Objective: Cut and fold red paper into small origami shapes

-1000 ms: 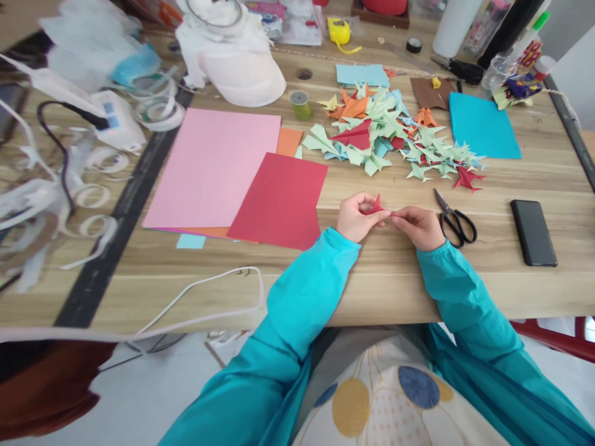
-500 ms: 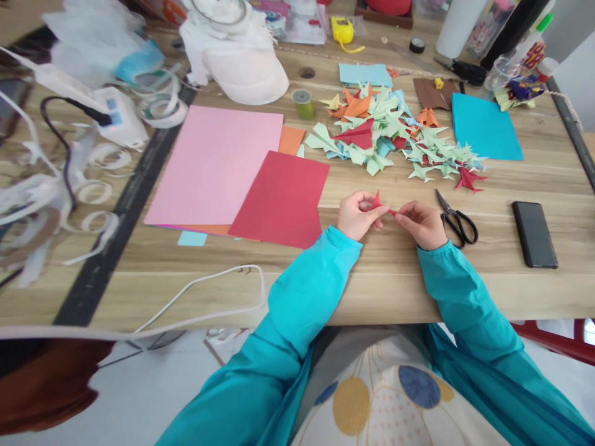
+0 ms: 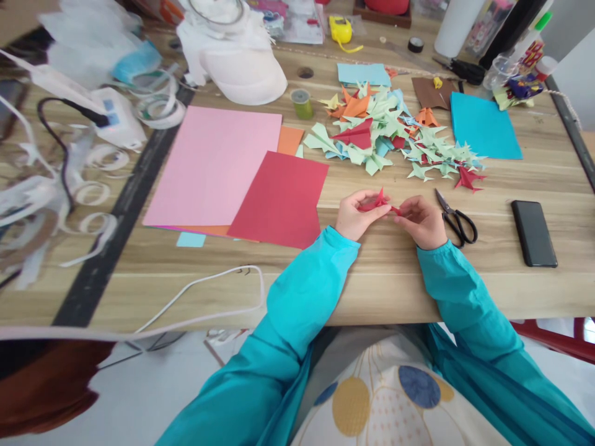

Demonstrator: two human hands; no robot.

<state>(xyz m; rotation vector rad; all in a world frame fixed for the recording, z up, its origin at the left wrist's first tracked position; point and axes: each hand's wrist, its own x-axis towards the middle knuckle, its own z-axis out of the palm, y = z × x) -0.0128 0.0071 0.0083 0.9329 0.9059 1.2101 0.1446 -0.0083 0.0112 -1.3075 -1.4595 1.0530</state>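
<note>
On the wooden tabletop [image 3: 395,279], the left hand [image 3: 354,218] and right hand [image 3: 422,223] were closed on opposite ends of a small red folded paper figure [image 3: 377,202]. Its long axis ran left-right between them. Black scissors [image 3: 458,220] lay just beside the right hand.

Light wooden table [image 3: 395,288], pale grey floor [image 3: 139,396] beneath, even light.

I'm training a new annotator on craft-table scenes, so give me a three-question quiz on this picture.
1. True or false: the left hand and the right hand both pinch the red folded paper.
2. Which lies nearest the right hand? A scissors; B phone; C green thread spool.
3. Fill in: the red sheet partly covers the ____ sheet.
Key: 1 true; 2 A; 3 pink sheet.
</note>
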